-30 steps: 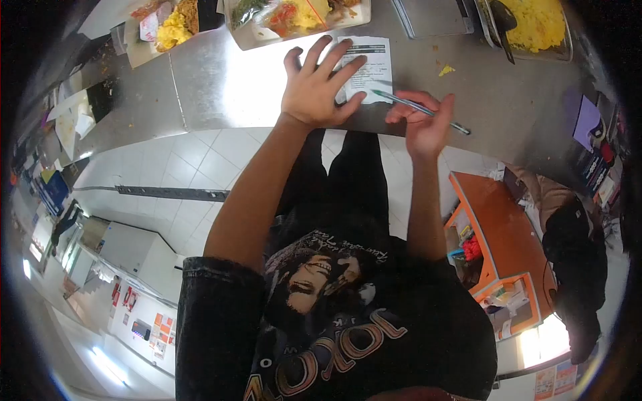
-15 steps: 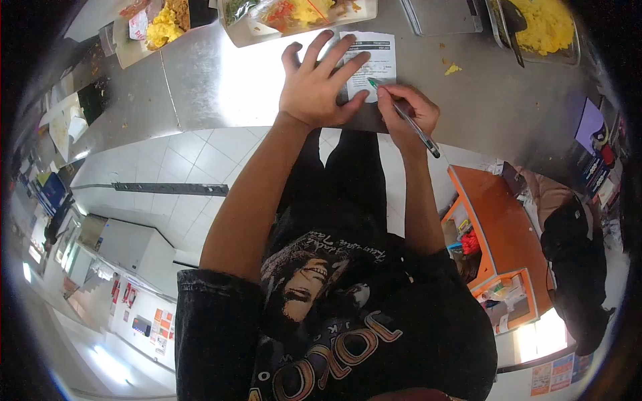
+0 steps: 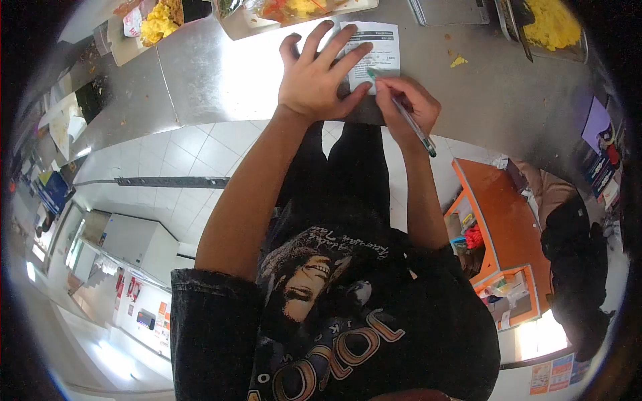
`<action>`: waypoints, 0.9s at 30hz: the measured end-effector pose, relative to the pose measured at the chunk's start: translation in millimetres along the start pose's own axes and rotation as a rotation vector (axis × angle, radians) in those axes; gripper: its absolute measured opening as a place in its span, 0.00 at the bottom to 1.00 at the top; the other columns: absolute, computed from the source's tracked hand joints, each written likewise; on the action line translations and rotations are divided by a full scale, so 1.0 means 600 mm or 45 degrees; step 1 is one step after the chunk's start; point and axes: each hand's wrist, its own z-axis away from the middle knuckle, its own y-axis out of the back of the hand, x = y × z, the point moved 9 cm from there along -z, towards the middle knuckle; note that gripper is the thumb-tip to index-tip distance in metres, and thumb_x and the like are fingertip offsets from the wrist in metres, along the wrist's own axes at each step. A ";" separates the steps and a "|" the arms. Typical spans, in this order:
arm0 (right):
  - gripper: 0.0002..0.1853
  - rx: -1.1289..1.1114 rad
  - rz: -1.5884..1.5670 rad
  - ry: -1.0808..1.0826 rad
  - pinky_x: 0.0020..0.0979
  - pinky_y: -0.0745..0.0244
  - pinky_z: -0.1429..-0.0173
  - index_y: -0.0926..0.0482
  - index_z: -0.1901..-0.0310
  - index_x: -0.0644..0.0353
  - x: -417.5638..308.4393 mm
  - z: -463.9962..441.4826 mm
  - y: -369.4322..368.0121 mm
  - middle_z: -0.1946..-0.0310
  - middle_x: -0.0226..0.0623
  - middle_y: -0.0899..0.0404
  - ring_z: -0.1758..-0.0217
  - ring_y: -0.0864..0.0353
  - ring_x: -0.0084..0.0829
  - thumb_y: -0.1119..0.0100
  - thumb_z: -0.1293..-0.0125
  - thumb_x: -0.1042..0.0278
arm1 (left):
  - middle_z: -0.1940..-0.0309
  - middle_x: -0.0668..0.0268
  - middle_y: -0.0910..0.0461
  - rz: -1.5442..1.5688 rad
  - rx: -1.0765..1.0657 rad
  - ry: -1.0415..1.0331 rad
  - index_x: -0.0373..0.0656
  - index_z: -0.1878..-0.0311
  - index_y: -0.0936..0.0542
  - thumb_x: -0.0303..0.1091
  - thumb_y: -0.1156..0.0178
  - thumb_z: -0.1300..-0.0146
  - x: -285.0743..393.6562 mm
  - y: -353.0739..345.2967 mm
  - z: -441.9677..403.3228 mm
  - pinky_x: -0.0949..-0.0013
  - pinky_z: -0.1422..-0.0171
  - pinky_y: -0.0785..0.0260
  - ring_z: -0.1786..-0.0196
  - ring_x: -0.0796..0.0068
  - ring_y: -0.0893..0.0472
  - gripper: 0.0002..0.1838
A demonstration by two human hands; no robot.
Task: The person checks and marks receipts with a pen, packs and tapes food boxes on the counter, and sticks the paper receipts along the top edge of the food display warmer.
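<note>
A printed paper slip (image 3: 382, 41) lies flat on the steel counter (image 3: 227, 80). My left hand (image 3: 317, 80) is spread with fingers apart, its fingertips and thumb over the slip's left side and the palm on the counter. In my right hand (image 3: 414, 110) is a clear pen (image 3: 420, 134) with a green tip, pinched between thumb and fingers. The pen's tip meets the lower middle of the slip. Part of the slip is hidden beneath my left fingers.
Along the counter's far side stand a box of food (image 3: 231, 30), a metal tray (image 3: 448, 12) and a container of yellow food (image 3: 552, 27). Yellow crumbs (image 3: 458, 61) lie right of the slip. An orange cabinet (image 3: 505, 214) stands below, to the right.
The view has shifted slightly, so the counter items sit a little higher. My right hand and the pen have moved only slightly over the slip; my left hand stays spread.
</note>
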 end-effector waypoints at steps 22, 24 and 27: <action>0.07 -0.040 0.031 -0.032 0.22 0.23 0.66 0.11 0.59 0.59 0.005 0.000 0.002 0.69 0.33 0.13 0.69 0.17 0.18 0.27 0.39 0.71 | 0.28 0.70 0.32 -0.015 -0.044 -0.005 0.68 0.32 0.24 0.49 0.29 0.54 -0.001 -0.002 0.001 0.41 0.32 0.50 0.25 0.60 0.37 0.40; 0.07 0.037 0.043 -0.085 0.22 0.23 0.66 0.11 0.59 0.59 0.011 0.003 0.010 0.69 0.33 0.13 0.68 0.16 0.18 0.27 0.38 0.71 | 0.28 0.70 0.32 -0.014 -0.055 -0.003 0.68 0.32 0.24 0.49 0.29 0.54 0.000 -0.004 0.001 0.41 0.32 0.50 0.25 0.60 0.37 0.39; 0.07 0.031 -0.013 -0.102 0.22 0.23 0.66 0.12 0.59 0.60 0.017 0.006 0.004 0.68 0.33 0.13 0.68 0.16 0.18 0.27 0.38 0.71 | 0.28 0.71 0.32 -0.010 -0.061 0.005 0.68 0.32 0.24 0.49 0.29 0.54 -0.003 -0.003 0.000 0.40 0.32 0.50 0.25 0.60 0.37 0.39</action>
